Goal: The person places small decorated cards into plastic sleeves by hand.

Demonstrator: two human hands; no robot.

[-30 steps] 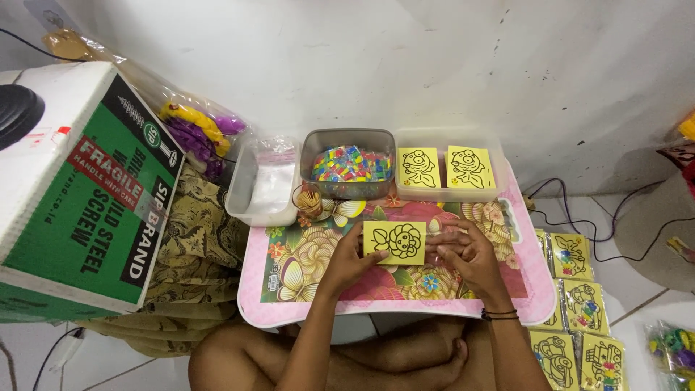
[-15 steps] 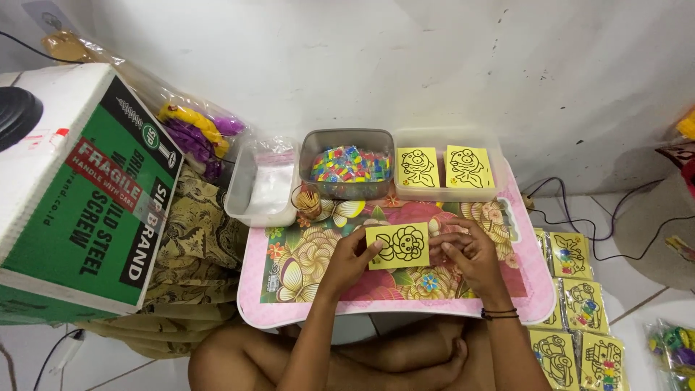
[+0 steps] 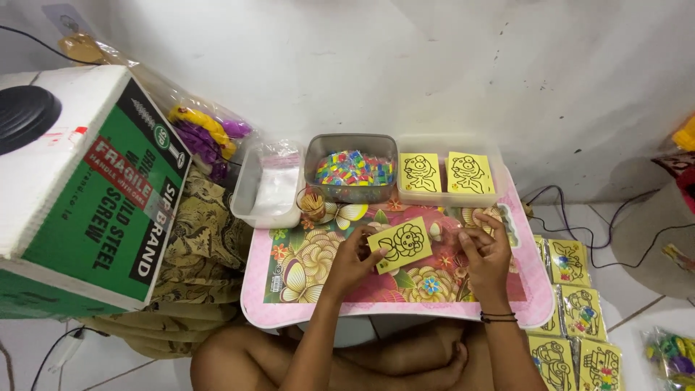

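Left hand pinches the left edge of the yellow picture card, which is tilted, its long axis running left-right. Right hand, fingers curled on something too small to identify, sits just right of the card over the floral tabletop.

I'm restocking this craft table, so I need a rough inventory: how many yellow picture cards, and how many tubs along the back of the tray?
Yellow picture cards loose: 3, one in the left hand as card, two in the right tub
Yellow cards bagged on the floor: at least 4, partly cut off
Tubs: 3, clear, grey with coloured bits, and the card tub
Total: at least 10
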